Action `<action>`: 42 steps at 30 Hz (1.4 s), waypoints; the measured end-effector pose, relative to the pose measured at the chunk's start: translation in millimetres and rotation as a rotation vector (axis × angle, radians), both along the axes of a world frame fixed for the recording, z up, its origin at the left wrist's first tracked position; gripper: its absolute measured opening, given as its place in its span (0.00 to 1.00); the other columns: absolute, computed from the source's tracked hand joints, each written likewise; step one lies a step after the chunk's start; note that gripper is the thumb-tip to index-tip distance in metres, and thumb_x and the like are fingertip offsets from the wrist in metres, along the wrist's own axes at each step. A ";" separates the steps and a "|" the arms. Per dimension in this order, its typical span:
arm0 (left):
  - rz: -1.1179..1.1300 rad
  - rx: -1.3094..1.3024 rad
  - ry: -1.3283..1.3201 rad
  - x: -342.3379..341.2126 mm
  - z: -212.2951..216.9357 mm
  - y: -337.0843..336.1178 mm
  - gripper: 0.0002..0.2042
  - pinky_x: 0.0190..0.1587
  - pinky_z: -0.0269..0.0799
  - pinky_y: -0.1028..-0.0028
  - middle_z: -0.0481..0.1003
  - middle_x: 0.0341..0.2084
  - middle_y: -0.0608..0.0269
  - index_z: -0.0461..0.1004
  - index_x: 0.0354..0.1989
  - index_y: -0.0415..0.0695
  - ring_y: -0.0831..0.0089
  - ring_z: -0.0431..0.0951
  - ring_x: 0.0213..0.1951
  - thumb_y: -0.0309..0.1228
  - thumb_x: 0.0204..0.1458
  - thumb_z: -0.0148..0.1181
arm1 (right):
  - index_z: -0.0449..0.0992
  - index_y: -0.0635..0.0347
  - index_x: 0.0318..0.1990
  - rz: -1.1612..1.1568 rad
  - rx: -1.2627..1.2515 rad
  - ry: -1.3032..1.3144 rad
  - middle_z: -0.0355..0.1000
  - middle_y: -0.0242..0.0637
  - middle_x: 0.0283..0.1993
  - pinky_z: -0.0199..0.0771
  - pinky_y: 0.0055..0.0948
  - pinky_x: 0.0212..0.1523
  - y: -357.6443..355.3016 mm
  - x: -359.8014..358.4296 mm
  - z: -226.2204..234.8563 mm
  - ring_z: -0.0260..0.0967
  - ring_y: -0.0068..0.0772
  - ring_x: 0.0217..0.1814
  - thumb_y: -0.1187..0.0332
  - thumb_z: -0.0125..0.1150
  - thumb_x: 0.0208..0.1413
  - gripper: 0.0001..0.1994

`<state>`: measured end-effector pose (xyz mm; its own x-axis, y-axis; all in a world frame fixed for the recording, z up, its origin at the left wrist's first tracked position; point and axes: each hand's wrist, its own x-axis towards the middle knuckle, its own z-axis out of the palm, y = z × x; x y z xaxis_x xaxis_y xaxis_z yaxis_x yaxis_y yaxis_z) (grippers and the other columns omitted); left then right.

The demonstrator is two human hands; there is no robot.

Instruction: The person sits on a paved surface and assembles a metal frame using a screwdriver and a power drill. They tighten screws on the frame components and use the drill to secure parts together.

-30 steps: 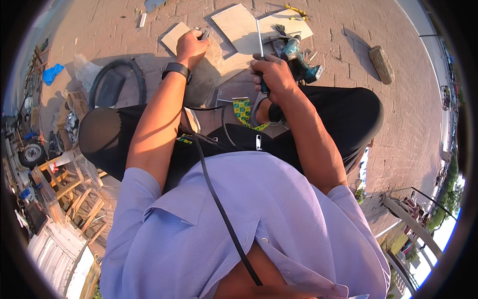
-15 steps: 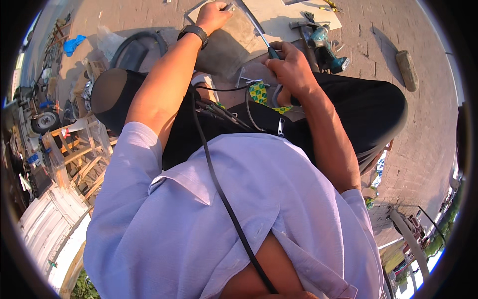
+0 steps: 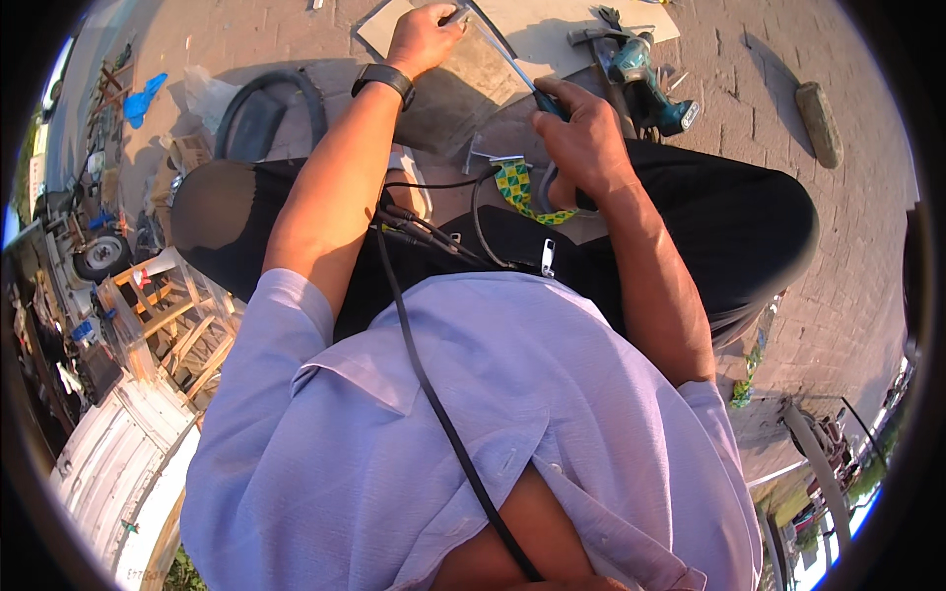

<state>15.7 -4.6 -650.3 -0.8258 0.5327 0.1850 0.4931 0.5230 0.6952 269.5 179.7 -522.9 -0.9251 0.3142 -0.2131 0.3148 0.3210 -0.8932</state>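
At the top of the head view my left hand (image 3: 424,41) is closed in a pinch on a small metal piece (image 3: 457,16). It is held over the edge of a flat grey slab (image 3: 455,97); the fingers partly hide the piece. My right hand (image 3: 583,138) is wrapped round the dark teal handle of a screwdriver (image 3: 510,65). Its thin shaft slants up and left toward the metal piece; whether the tip touches it I cannot tell. Both forearms reach forward between my bent knees.
Right of the slab lie a teal cordless drill (image 3: 645,84) and a hammer (image 3: 603,71), with a pale board (image 3: 552,34) behind. A long stone (image 3: 820,125) lies farther right. A black ring-shaped tube (image 3: 317,103) is at left. A cable (image 3: 412,340) hangs down my front.
The view has shifted slightly. The screwdriver's shaft now reaches closer to the metal piece in my left hand. Both hands keep their holds.
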 end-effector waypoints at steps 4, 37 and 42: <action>-0.001 -0.001 -0.073 -3.4 -5.1 -4.9 0.20 0.43 0.76 0.73 0.85 0.38 0.58 0.81 0.52 0.40 0.75 0.83 0.38 0.40 0.56 0.68 | 0.80 0.63 0.56 -0.026 -0.014 -0.011 0.81 0.52 0.49 0.76 0.34 0.56 5.9 -4.1 5.2 0.80 0.45 0.51 0.69 0.61 0.51 0.22; 0.019 -0.047 0.009 14.2 2.2 14.5 0.18 0.45 0.79 0.68 0.84 0.38 0.54 0.82 0.48 0.44 0.64 0.85 0.39 0.41 0.54 0.69 | 0.82 0.66 0.54 -0.018 -0.072 -0.132 0.83 0.42 0.40 0.78 0.30 0.41 26.4 -13.4 2.0 0.79 0.30 0.38 0.71 0.67 0.52 0.20; 0.031 -0.012 -0.072 17.4 6.2 16.9 0.18 0.45 0.78 0.68 0.84 0.37 0.56 0.82 0.48 0.44 0.67 0.85 0.38 0.40 0.54 0.68 | 0.82 0.62 0.53 0.053 0.200 0.041 0.82 0.50 0.45 0.79 0.36 0.48 22.8 -7.3 -6.7 0.81 0.46 0.48 0.72 0.64 0.53 0.18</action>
